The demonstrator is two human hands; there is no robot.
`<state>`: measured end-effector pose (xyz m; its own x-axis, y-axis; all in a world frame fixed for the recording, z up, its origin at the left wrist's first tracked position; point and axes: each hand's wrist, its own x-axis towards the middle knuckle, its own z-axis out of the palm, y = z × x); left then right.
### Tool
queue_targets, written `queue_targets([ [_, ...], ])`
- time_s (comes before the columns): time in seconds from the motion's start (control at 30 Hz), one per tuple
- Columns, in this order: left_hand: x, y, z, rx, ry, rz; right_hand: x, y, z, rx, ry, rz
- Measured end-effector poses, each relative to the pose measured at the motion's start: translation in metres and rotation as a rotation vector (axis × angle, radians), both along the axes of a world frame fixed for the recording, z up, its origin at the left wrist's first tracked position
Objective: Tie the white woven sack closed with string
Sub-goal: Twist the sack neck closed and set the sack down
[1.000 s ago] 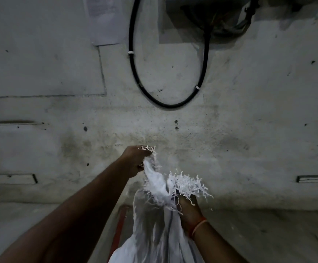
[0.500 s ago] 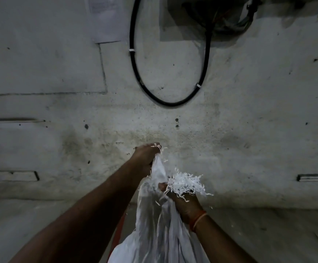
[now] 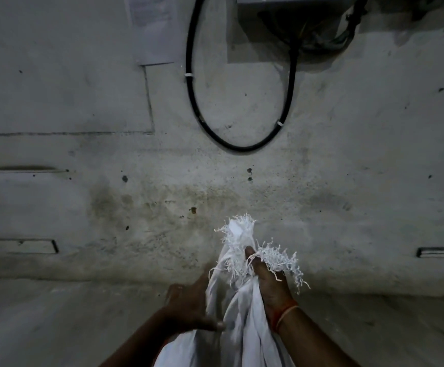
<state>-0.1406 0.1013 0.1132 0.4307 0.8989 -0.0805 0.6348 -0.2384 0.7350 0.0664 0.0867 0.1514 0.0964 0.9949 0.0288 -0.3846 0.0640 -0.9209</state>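
Note:
The white woven sack [image 3: 239,321] stands at the bottom centre, its mouth bunched into a neck with frayed white threads sticking up and to the right. My right hand [image 3: 268,284] grips the gathered neck just below the frayed edge, an orange band on its wrist. My left hand [image 3: 189,305] lies lower against the sack's left side, fingers fairly straight and thumb towards the cloth. I see no separate string.
A stained concrete wall [image 3: 109,181] rises close behind the sack and meets the concrete floor [image 3: 56,327]. A black cable loop [image 3: 242,147] hangs from a box high on the wall. A paper sheet [image 3: 152,27] is stuck at the upper left.
My left hand has let go of the raised corner of the sack mouth and dropped to the sack's left side. The freed corner now stands bunched above my right hand.

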Motion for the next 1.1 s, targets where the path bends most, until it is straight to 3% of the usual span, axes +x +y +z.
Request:
queue_targets([
  [0.1,0.033,-0.022,0.008,0.062,-0.097,-0.048,-0.005,0.001,-0.001,-0.028,0.009,0.039],
  [0.17,0.054,-0.029,0.012,0.002,-0.254,-0.012,-0.007,0.002,-0.001,-0.041,0.032,0.067],
  [0.33,0.085,-0.025,-0.013,-0.06,-0.433,0.103,-0.006,0.013,-0.014,-0.11,0.246,0.055],
  [0.43,0.098,-0.019,-0.021,0.014,-0.542,0.253,-0.002,0.022,-0.024,-0.024,0.112,-0.028],
  [0.5,0.103,-0.012,-0.033,0.077,-0.671,0.353,0.0,0.021,-0.027,0.031,0.044,0.031],
  [0.6,0.104,-0.005,-0.044,0.024,-0.75,0.467,0.005,0.015,-0.028,0.078,-0.077,0.106],
  [0.8,0.1,-0.003,-0.042,0.004,-0.788,0.43,0.013,0.002,-0.03,0.122,-0.23,0.142],
  [0.93,0.093,-0.003,-0.045,0.031,-0.788,0.445,0.014,-0.008,-0.046,0.164,-0.362,0.005],
  [1.1,0.092,-0.014,-0.035,-0.008,-0.763,0.425,0.008,-0.025,-0.065,0.076,-0.511,-0.158],
])
